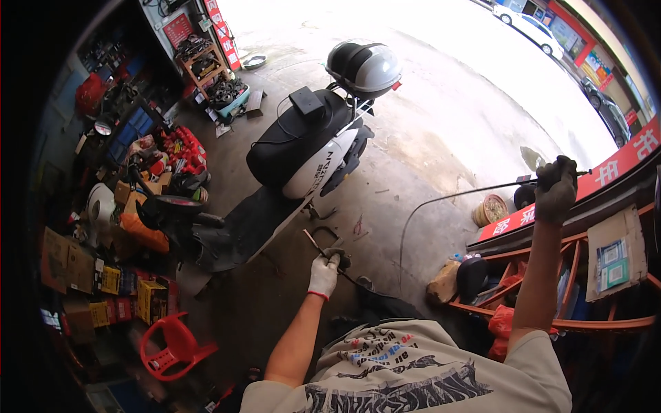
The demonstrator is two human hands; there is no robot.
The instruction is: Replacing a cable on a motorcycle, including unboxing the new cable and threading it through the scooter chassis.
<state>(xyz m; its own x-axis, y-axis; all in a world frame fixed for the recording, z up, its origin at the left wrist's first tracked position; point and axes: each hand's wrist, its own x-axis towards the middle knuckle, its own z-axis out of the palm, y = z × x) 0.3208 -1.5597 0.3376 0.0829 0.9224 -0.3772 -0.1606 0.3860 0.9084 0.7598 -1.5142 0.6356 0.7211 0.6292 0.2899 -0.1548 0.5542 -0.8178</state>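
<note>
My left hand, in a whitish glove with a red cuff and dark palm, is closed around a thin black cable. A stiff, shiny end sticks out past the fingers. Raised far to the right, my right hand in a dark glove is closed on a black cable with a small metal tip. This length bows left and droops toward the floor; whether both hands hold one cable, I cannot tell. A white and black scooter stands ahead, with a black box on its seat.
A red plastic chair and stacked boxes stand on the left, by piled goods. To the right are an orange metal rack, a wicker basket and a red sign strip. A scooter top case juts out at the back.
</note>
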